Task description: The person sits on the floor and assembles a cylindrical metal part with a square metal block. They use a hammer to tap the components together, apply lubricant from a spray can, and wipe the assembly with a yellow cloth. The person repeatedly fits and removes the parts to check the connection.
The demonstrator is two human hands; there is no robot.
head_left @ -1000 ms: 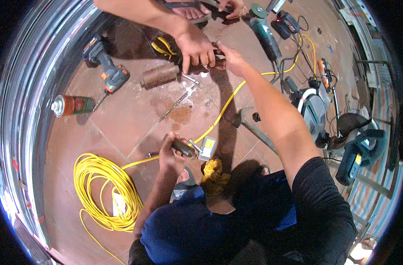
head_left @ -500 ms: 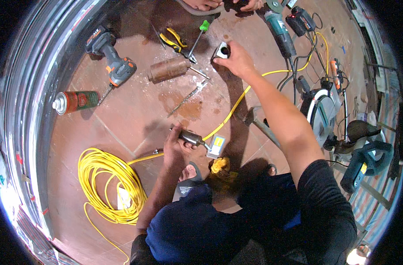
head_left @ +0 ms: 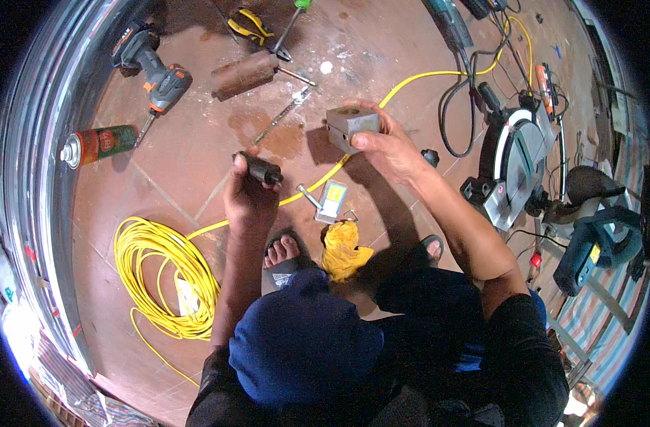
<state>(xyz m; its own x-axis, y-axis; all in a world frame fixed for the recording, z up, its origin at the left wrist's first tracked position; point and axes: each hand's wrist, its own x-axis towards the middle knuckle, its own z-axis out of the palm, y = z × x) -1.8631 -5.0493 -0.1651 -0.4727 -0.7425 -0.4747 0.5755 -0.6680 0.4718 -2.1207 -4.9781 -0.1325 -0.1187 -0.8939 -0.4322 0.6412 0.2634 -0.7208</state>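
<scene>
My left hand (head_left: 249,193) is closed around a dark metal cylinder (head_left: 262,169) with a narrower end, held above the floor. A grey metal block (head_left: 353,126) with a round hole in its top face and a small hole in its side is gripped in my right hand (head_left: 390,148), thumb in front. The block and the cylinder are apart, the block to the right. On the floor below them lie a bolt (head_left: 310,196), a small clear box (head_left: 330,203) with a yellow label, and a crumpled yellow cloth (head_left: 345,250) between my feet.
Left are a cordless drill (head_left: 157,78), a spray can (head_left: 99,144) and a coiled yellow cable (head_left: 161,285). Ahead lie a rusty cylinder (head_left: 245,77), yellow-black pliers (head_left: 250,27) and a green-handled screwdriver (head_left: 289,28). Power tools stand right, including a teal grinder (head_left: 449,23).
My right hand has drawn the block back toward me from the far floor. My left hand has lifted with the cylinder. The view has shifted; another person's hands at the top are gone.
</scene>
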